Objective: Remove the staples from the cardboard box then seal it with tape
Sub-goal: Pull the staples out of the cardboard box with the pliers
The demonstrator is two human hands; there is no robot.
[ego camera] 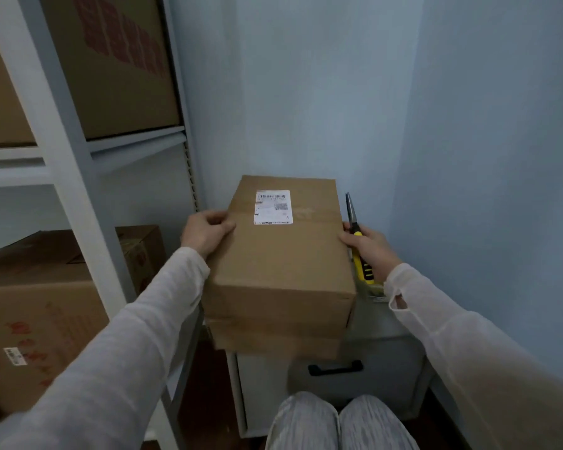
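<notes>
A brown cardboard box (281, 264) with a white shipping label (272, 207) on its top lies in front of me, on another flat box (273, 341) stacked on a low white cabinet. My left hand (206, 232) grips the box's left edge. My right hand (369, 246) presses against the right edge while holding long-nose pliers (356, 241) with a yellow and black handle, jaws pointing away from me. No staples or tape roll can be made out.
A white metal shelf unit (78, 177) with large cardboard boxes (36, 319) fills the left. Pale blue walls close in behind and on the right. The cabinet (335, 368) has a black handle. My knees (338, 420) are at the bottom.
</notes>
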